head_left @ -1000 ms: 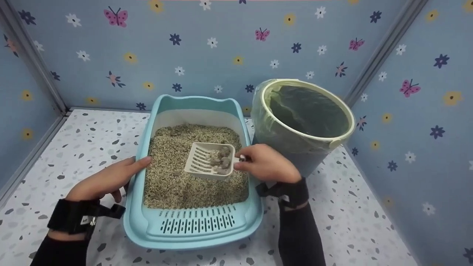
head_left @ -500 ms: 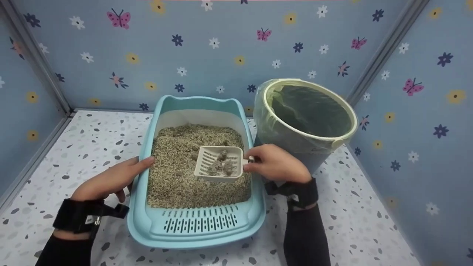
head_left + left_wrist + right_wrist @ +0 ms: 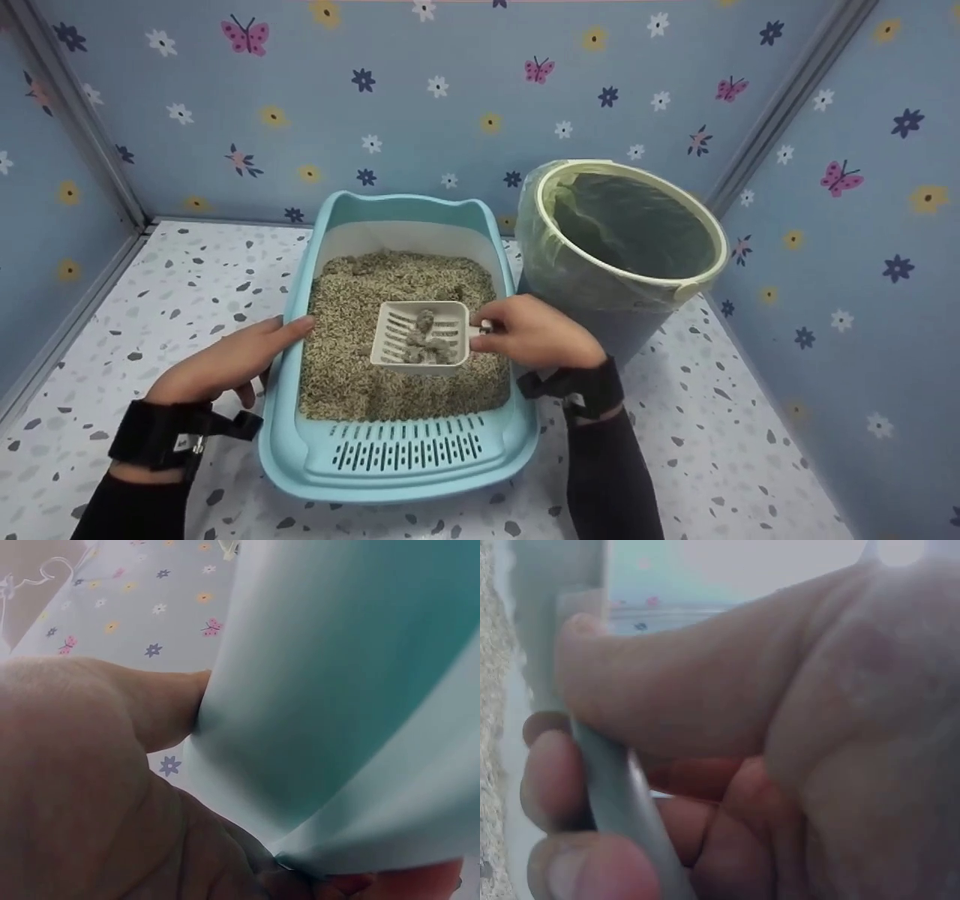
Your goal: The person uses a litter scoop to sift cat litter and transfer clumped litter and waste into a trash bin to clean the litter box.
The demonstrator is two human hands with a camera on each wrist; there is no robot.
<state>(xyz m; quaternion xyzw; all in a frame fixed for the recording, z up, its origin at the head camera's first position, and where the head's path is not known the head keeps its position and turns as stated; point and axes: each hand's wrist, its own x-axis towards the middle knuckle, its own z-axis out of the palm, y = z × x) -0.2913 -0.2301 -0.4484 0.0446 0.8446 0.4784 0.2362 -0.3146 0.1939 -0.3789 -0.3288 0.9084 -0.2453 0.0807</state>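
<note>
A blue litter box (image 3: 315,469) filled with tan granular litter (image 3: 345,375) stands in the middle of the head view. My left hand (image 3: 217,364) grips its left side, thumb on the rim and fingers below; the left wrist view shows the thumb against the blue wall (image 3: 300,690). My right hand (image 3: 536,334) holds a white slotted litter scoop (image 3: 382,337) by its handle, just above the litter. Several grey-brown clumps (image 3: 426,345) lie in the scoop. In the right wrist view, thumb and curled fingers wrap the handle (image 3: 626,795).
A tall bin (image 3: 600,304) with a pale rim and a translucent greenish liner stands close to the box's right side. Blue flowered panels (image 3: 420,45) rise behind and on both sides. Speckled white tabletop (image 3: 202,277) surrounds the box.
The scoop shifted right, then back left and slightly nearer, staying over the litter. Loose litter in it has gone, leaving clumps over visible slots. The left hand has kept its hold on the rim.
</note>
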